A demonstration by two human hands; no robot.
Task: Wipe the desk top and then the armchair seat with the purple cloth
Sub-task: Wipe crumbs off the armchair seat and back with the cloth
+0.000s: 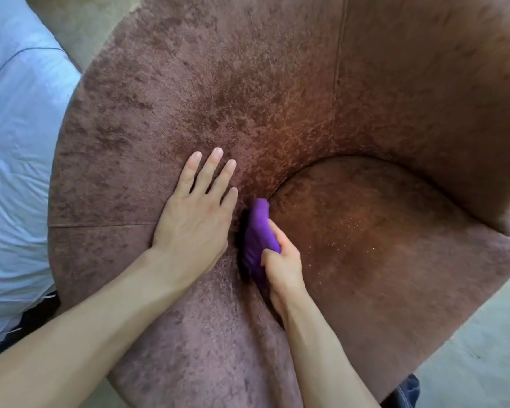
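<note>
One bunched purple cloth [258, 240] gripped by right hand [283, 265]; left hand [198, 213] flat, fingers spread.

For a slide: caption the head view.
Right hand grips the purple cloth at the edge of the armchair seat; left hand rests flat beside it.

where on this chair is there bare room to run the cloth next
The seat is bare from the right hand across to the far side, apart from small pale specks. The backrest above the left hand is bare too. Crowded only at the seat's left edge, where the purple cloth sits between both hands.
</note>
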